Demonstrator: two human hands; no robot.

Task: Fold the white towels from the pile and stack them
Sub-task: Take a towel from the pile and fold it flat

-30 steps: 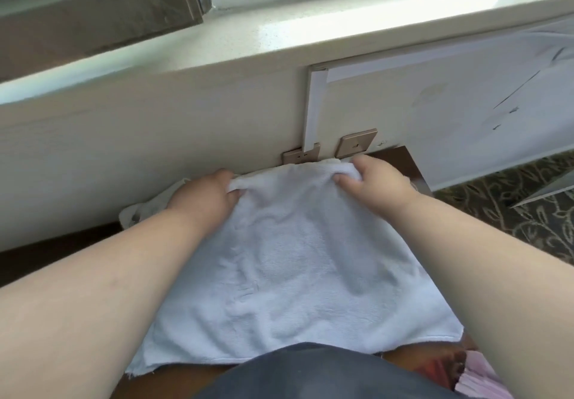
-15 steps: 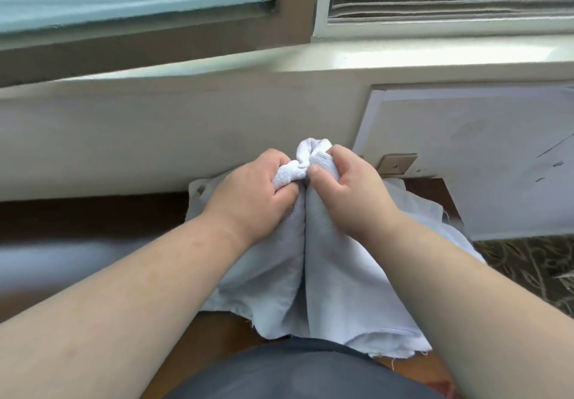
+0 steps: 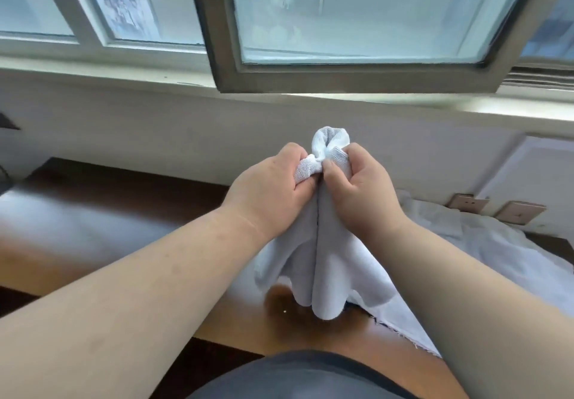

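Note:
A white towel hangs folded in half above the brown wooden table, its two halves meeting along a middle crease. My left hand grips its top corner on the left side. My right hand pinches the matching corner, and the two hands touch at the centre. A bunch of cloth sticks up above my fingers. The towel's lower end dangles just over the table. More white towels lie spread on the table to the right, partly hidden behind my right forearm.
A white wall and window sill run along the table's far side, with an open window frame leaning inward above it. Two beige wall plates sit at the right. My dark clothing fills the bottom.
The towel lay flat with my hands on its two far corners. My hands came together at the centre and lifted it, so it now hangs folded. The camera tilted upward.

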